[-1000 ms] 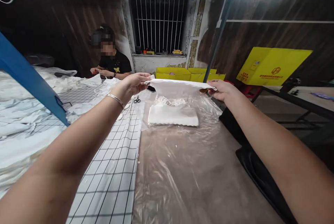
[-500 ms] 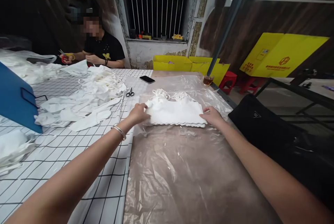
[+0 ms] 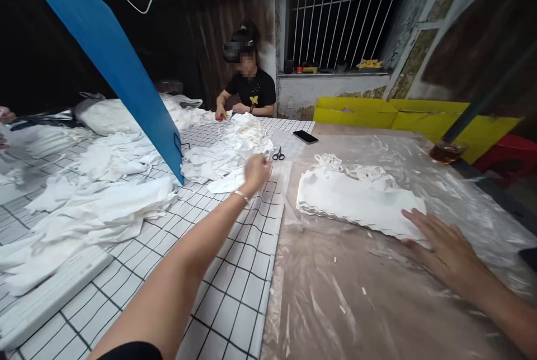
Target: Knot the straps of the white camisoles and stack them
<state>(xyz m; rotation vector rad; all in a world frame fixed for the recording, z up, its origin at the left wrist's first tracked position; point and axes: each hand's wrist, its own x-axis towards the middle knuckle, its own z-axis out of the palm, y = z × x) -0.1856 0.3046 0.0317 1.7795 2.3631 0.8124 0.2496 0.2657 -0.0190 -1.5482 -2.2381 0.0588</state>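
Observation:
A stack of white garments [image 3: 356, 198] with wavy lower edges and thin straps bunched at its top lies on the plastic-covered part of the table. My right hand [image 3: 444, 242], fingers spread, rests at the stack's right end. Away from the stack, my left hand [image 3: 257, 174] is over the checkered cloth beside the white fabric pile [image 3: 218, 156]; it is blurred, its fingers look curled, and I cannot make out anything in it. Small black scissors [image 3: 278, 154] lie just beyond that hand.
A blue board [image 3: 121, 64] stands tilted among white fabric at left. Beyond lie a black phone [image 3: 305, 137] and a glass of brown drink [image 3: 448, 151]. Across the table sits a person [image 3: 255, 91] with red-handled scissors. Yellow boxes [image 3: 356, 111] stand behind.
The view has turned left. My left hand has let go of the stack and moved left toward the fabric pile. My right hand has opened out at the stack's right end.

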